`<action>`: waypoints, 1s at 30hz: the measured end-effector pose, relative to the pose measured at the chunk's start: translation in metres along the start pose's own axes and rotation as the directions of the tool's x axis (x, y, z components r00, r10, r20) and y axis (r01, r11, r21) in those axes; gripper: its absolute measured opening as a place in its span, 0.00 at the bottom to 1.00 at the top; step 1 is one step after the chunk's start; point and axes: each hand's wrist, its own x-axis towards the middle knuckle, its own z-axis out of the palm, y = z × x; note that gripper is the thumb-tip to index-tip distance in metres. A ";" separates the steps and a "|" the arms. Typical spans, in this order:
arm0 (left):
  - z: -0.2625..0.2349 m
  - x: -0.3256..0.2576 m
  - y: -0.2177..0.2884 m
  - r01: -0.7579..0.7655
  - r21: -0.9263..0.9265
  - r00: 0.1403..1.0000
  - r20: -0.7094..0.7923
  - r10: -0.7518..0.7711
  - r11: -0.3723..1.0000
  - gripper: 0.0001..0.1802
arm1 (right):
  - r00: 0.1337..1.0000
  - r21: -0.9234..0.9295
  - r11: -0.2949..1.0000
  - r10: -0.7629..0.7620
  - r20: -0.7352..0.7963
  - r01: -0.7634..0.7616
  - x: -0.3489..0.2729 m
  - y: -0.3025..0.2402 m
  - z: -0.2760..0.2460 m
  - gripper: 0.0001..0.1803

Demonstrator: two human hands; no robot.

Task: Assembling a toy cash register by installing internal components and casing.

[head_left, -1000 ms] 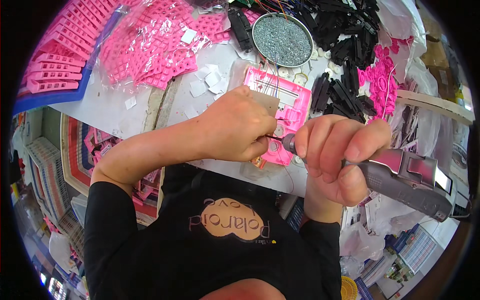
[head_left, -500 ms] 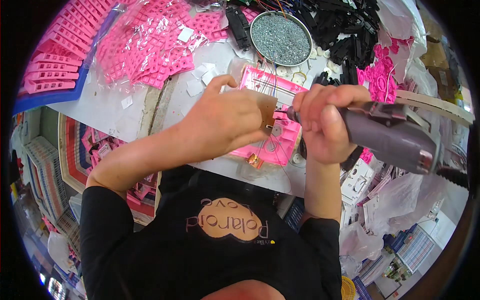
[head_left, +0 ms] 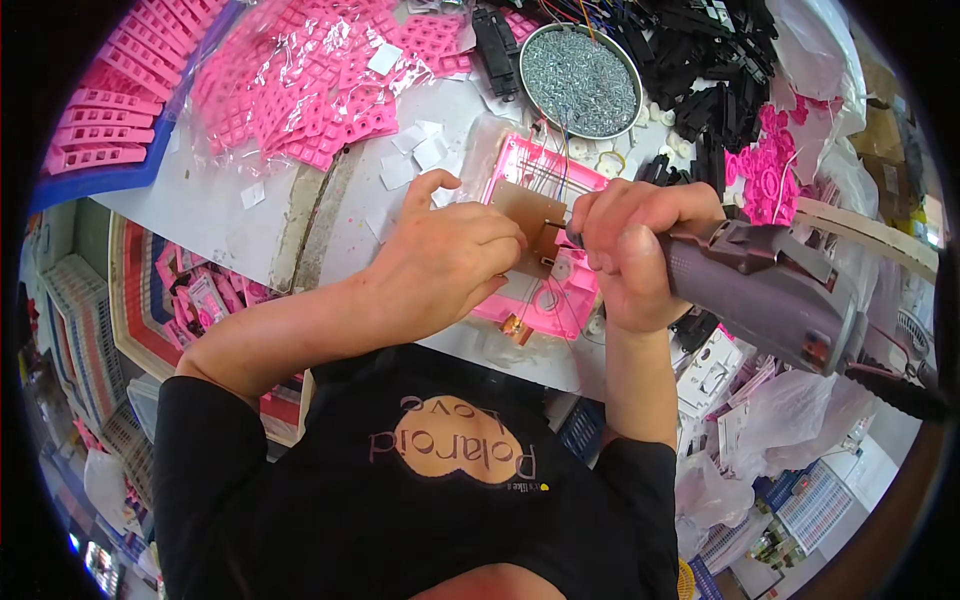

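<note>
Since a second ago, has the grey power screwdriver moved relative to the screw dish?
Yes. The grey power screwdriver in the right hand has come up toward the round dish of screws, its tip now at the brown board on the pink housing.

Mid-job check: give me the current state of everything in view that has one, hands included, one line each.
left hand: closed on the brown board, holding it in place
right hand: gripping the grey power screwdriver
grey power screwdriver: held sideways, tip at the board
brown board: lying on the pink housing
pink housing: open, flat on the bench
round metal dish: full of screws
</note>
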 end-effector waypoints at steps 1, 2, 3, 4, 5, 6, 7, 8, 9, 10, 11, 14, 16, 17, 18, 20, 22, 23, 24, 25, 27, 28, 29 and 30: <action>0.001 0.000 0.000 -0.001 0.000 1.000 -0.006 0.001 1.000 0.09 | 1.000 0.002 1.000 -0.003 0.005 0.003 0.000 0.001 0.000 0.12; 0.001 -0.001 0.000 -0.002 0.000 1.000 -0.013 0.002 1.000 0.09 | 1.000 0.003 1.000 -0.006 0.010 0.006 0.000 0.002 0.000 0.12; 0.001 -0.001 0.000 -0.011 0.003 1.000 -0.024 0.011 1.000 0.09 | 1.000 0.009 1.000 -0.013 0.019 0.012 0.001 0.003 0.001 0.11; 0.002 -0.002 -0.001 -0.019 0.005 0.999 -0.036 0.019 1.000 0.08 | 1.000 0.014 1.000 -0.011 0.024 0.011 0.002 0.003 0.001 0.11; 0.003 -0.003 -0.001 -0.027 0.008 0.998 -0.048 0.027 1.000 0.08 | 1.000 0.020 1.000 -0.006 0.027 0.006 0.002 0.002 0.001 0.11; 0.004 -0.004 -0.001 -0.035 0.021 0.998 -0.054 0.036 0.999 0.08 | 1.000 0.027 1.000 0.004 0.028 -0.004 0.003 0.002 0.000 0.11; 0.005 -0.005 -0.001 -0.043 0.034 0.997 -0.060 0.045 0.998 0.07 | 0.999 0.034 0.999 0.014 0.029 -0.015 0.003 0.002 0.001 0.11; 0.006 -0.005 -0.002 -0.051 0.047 0.996 -0.067 0.054 0.998 0.07 | 1.000 -0.026 1.000 0.010 0.027 -0.009 0.004 0.001 0.001 0.12; 0.006 -0.006 -0.002 -0.053 0.052 0.995 -0.076 0.057 0.997 0.07 | 1.000 -0.083 0.997 0.009 0.024 -0.007 0.004 0.001 0.002 0.12; 0.007 -0.006 -0.002 -0.054 0.058 0.995 -0.086 0.059 0.997 0.07 | 1.000 -0.140 0.990 0.007 0.021 -0.004 0.003 0.001 0.003 0.14; 0.008 -0.006 -0.003 -0.056 0.063 0.994 -0.095 0.062 0.996 0.06 | 0.998 -0.150 0.989 -0.003 0.055 0.012 0.005 0.001 0.002 0.14; 0.008 -0.006 -0.002 -0.053 0.067 0.994 -0.090 0.059 0.996 0.06 | 0.995 -0.178 0.984 -0.014 0.098 0.031 0.004 0.001 0.005 0.14; 0.009 -0.006 -0.002 -0.037 0.059 0.995 -0.089 0.042 0.998 0.06 | 0.998 -0.199 0.980 -0.014 0.069 0.028 -0.002 0.001 0.009 0.14; 0.009 -0.006 -0.002 -0.030 0.054 0.996 -0.088 0.035 0.998 0.06 | 0.996 -0.218 0.976 -0.010 0.085 0.028 -0.002 0.003 0.007 0.14; 0.009 -0.005 -0.002 -0.028 0.047 0.996 -0.088 0.032 0.999 0.06 | 0.995 -0.238 0.971 -0.006 0.100 0.030 -0.003 0.004 0.005 0.14; 0.009 -0.004 -0.002 -0.025 0.030 0.996 -0.087 0.028 0.999 0.06 | 0.994 -0.232 0.973 0.009 0.110 0.016 -0.001 0.000 0.001 0.13; 0.011 -0.004 -0.002 -0.030 0.026 0.991 -0.127 0.033 0.999 0.06 | 0.994 -0.209 0.978 0.014 0.112 0.010 0.006 -0.005 -0.001 0.12; 0.011 -0.004 -0.003 -0.033 0.024 0.989 -0.147 0.036 0.999 0.07 | 0.994 -0.148 0.988 -0.019 0.107 0.035 0.011 -0.016 0.002 0.12; 0.010 -0.001 -0.004 -0.024 -0.008 0.984 -0.178 0.022 1.000 0.07 | 0.994 -0.038 0.999 -0.028 0.102 0.032 0.014 -0.026 0.005 0.13; 0.009 0.001 -0.003 -0.019 -0.051 0.980 -0.200 0.009 0.998 0.07 | 0.995 0.066 0.997 -0.041 0.094 0.035 0.017 -0.038 0.009 0.14; 0.008 0.004 0.000 -0.031 -0.121 0.974 -0.228 0.003 0.992 0.07 | 0.991 0.157 0.988 -0.024 0.133 0.003 0.015 -0.047 0.012 0.18; 0.008 0.005 0.002 -0.047 -0.147 0.972 -0.236 0.011 0.988 0.07 | 0.989 0.202 0.979 -0.013 0.150 -0.018 0.013 -0.051 0.014 0.20; 0.008 0.006 0.003 -0.062 -0.172 0.970 -0.243 0.019 0.983 0.07 | 0.990 0.201 0.979 0.000 0.141 -0.028 0.010 -0.050 0.017 0.19; 0.008 0.006 0.003 -0.062 -0.172 0.971 -0.239 0.020 0.983 0.08 | 0.991 0.201 0.979 -0.003 0.136 -0.025 0.008 -0.049 0.017 0.19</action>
